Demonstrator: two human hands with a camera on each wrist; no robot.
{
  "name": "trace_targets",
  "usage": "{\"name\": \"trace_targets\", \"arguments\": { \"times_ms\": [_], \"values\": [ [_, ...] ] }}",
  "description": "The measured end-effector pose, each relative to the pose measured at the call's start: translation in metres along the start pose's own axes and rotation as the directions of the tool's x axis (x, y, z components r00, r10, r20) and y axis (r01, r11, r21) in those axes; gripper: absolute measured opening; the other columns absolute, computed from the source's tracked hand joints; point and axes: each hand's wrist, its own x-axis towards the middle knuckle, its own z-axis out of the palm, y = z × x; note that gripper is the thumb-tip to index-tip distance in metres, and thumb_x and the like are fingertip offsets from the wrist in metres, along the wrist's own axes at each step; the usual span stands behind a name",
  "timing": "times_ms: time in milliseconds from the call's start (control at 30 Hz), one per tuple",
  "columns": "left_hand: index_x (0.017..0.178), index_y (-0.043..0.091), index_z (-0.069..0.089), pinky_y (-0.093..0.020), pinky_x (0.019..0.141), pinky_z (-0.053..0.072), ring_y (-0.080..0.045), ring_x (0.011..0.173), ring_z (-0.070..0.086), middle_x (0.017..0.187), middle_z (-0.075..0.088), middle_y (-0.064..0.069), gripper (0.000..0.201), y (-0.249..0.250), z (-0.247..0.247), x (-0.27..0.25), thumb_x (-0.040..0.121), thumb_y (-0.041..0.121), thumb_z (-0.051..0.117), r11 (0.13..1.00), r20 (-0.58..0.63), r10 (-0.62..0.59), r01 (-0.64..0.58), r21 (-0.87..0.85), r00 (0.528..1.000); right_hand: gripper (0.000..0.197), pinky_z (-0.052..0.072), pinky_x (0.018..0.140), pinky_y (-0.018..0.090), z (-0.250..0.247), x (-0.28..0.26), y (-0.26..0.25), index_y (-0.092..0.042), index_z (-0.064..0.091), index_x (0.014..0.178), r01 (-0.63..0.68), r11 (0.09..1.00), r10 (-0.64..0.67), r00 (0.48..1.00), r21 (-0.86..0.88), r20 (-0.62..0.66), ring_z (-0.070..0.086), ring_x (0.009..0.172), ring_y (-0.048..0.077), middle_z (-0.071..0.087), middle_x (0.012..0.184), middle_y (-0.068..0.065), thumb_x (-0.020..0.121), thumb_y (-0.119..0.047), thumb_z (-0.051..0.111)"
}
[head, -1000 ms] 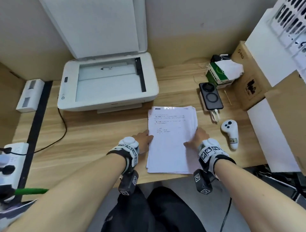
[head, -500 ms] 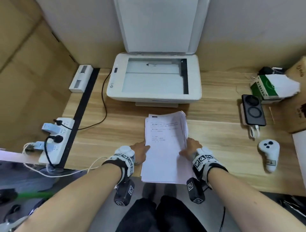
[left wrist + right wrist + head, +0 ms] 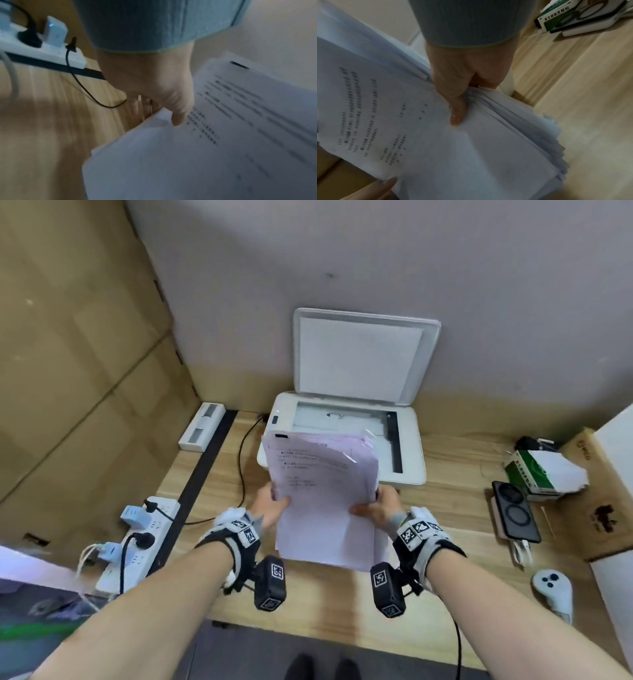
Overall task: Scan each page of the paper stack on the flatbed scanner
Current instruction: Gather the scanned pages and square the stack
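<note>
The paper stack [image 3: 322, 501] is hanging in the air in front of me, just above the wooden desk [image 3: 445, 508], its printed side facing up toward my eyes and its far end tilting up over the front edge of the scanner [image 3: 407, 446]. I am gripping it at both long sides: my left hand [image 3: 270, 506] is pinching the left edge with the thumb on top and the fingers curled underneath, and my right hand [image 3: 380, 506] is clamping the right edge the same way. I am probably holding it from both sides because the sheets are loose and uneven; along the right edge they are fanning out in ragged steps, so a one-handed hold could let some slide away. The scanner lid [image 3: 363, 357] is standing open against the wall and the glass [image 3: 339, 419] is lying bare, with no page on it, so I judge the first scan is not yet begun. There is free desk between me and the scanner for setting the stack down and peeling off one sheet. On my left a power strip [image 3: 144, 525] and a black cable [image 3: 241, 460] are lying close by, and on my right a phone [image 3: 515, 511], a green and white box [image 3: 541, 474] and a white controller [image 3: 553, 587] are sitting well apart from the paper, so the clearest room is straight ahead.
</note>
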Motion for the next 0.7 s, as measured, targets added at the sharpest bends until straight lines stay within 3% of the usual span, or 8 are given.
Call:
{"name": "trace_targets", "arguments": {
  "times_ms": [67, 133, 233, 333, 400, 533, 567, 700],
  "values": [
    [0.113, 0.0, 0.059, -0.041, 0.086, 0.054, -0.03, 0.1, 0.065, 0.11, 0.068, -0.012, 0.038, 0.031, -0.015, 0.004, 0.076, 0.006, 0.066, 0.986, -0.118, 0.031, -0.049, -0.157, 0.993, 0.045, 0.06, 0.076, 0.054, -0.006, -0.004, -0.034, -0.005, 0.074, 0.076, 0.05, 0.997, -0.046, 0.996, 0.057, -0.073, 0.074, 0.083, 0.033, 0.077, 0.084, 0.01, 0.039, -0.024, 0.092],
    [0.105, 0.0, 0.06, -0.048, 0.086, 0.055, -0.033, 0.097, 0.066, 0.104, 0.069, -0.016, 0.036, 0.053, -0.026, 0.007, 0.07, 0.004, 0.065, 0.969, -0.169, 0.07, -0.107, -0.223, 0.983, 0.031, 0.06, 0.078, 0.05, -0.011, -0.028, -0.079, -0.009, 0.071, 0.077, 0.08, 0.991, -0.064, 0.986, 0.106, -0.154, 0.071, 0.08, 0.03, 0.075, 0.085, 0.011, 0.054, -0.006, 0.092],
    [0.107, -0.002, 0.06, -0.044, 0.086, 0.053, -0.03, 0.098, 0.064, 0.107, 0.067, -0.018, 0.031, 0.073, -0.035, 0.01, 0.076, -0.009, 0.061, 0.959, -0.206, 0.098, -0.148, -0.24, 0.974, 0.026, 0.058, 0.081, 0.045, -0.015, -0.033, -0.105, -0.009, 0.067, 0.077, 0.11, 0.984, -0.08, 0.976, 0.141, -0.202, 0.064, 0.081, 0.024, 0.07, 0.087, 0.012, 0.068, 0.009, 0.084],
    [0.109, -0.003, 0.061, -0.043, 0.087, 0.052, -0.029, 0.101, 0.062, 0.108, 0.066, -0.017, 0.034, 0.075, -0.034, 0.01, 0.076, -0.011, 0.06, 0.957, -0.189, 0.114, -0.159, -0.242, 0.975, 0.027, 0.056, 0.086, 0.046, -0.015, -0.03, -0.106, 0.0, 0.069, 0.094, 0.096, 0.984, -0.066, 0.979, 0.15, -0.191, 0.064, 0.09, 0.028, 0.069, 0.095, 0.015, 0.073, 0.013, 0.078],
    [0.107, -0.002, 0.062, -0.039, 0.081, 0.054, -0.027, 0.097, 0.063, 0.103, 0.067, -0.014, 0.033, 0.067, -0.028, 0.008, 0.075, -0.01, 0.062, 0.96, -0.175, 0.081, -0.125, -0.252, 0.981, 0.03, 0.056, 0.085, 0.045, -0.012, -0.03, -0.099, 0.002, 0.069, 0.101, 0.06, 0.987, -0.03, 0.98, 0.147, -0.195, 0.065, 0.091, 0.031, 0.069, 0.097, 0.018, 0.074, 0.014, 0.076],
    [0.098, 0.0, 0.063, -0.018, 0.061, 0.049, -0.019, 0.083, 0.062, 0.09, 0.065, -0.009, 0.025, 0.047, -0.009, -0.001, 0.076, -0.011, 0.064, 0.964, -0.126, 0.045, -0.076, -0.254, 0.991, 0.029, 0.052, 0.06, 0.024, 0.001, -0.031, -0.074, -0.006, 0.067, 0.092, 0.017, 0.984, 0.024, 0.973, 0.175, -0.228, 0.061, 0.074, 0.022, 0.066, 0.08, 0.007, 0.074, 0.015, 0.075],
    [0.096, 0.0, 0.063, -0.016, 0.059, 0.049, -0.018, 0.08, 0.062, 0.088, 0.065, -0.009, 0.023, 0.042, -0.003, -0.004, 0.076, -0.011, 0.065, 0.966, -0.113, 0.03, -0.058, -0.253, 0.993, 0.029, 0.051, 0.058, 0.024, 0.006, -0.031, -0.066, -0.006, 0.067, 0.092, 0.004, 0.982, 0.042, 0.97, 0.188, -0.239, 0.06, 0.073, 0.02, 0.066, 0.08, 0.007, 0.074, 0.015, 0.075],
    [0.081, 0.0, 0.067, -0.01, 0.05, 0.045, -0.004, 0.065, 0.061, 0.083, 0.065, -0.009, 0.019, 0.041, 0.01, -0.008, 0.073, -0.016, 0.064, 0.966, -0.109, 0.033, -0.06, -0.251, 0.993, 0.025, 0.052, 0.07, 0.036, 0.016, -0.032, -0.054, -0.007, 0.069, 0.087, -0.05, 0.969, 0.116, 0.957, 0.243, -0.264, 0.061, 0.081, 0.024, 0.067, 0.085, 0.012, 0.072, 0.013, 0.075]
  ]
}}
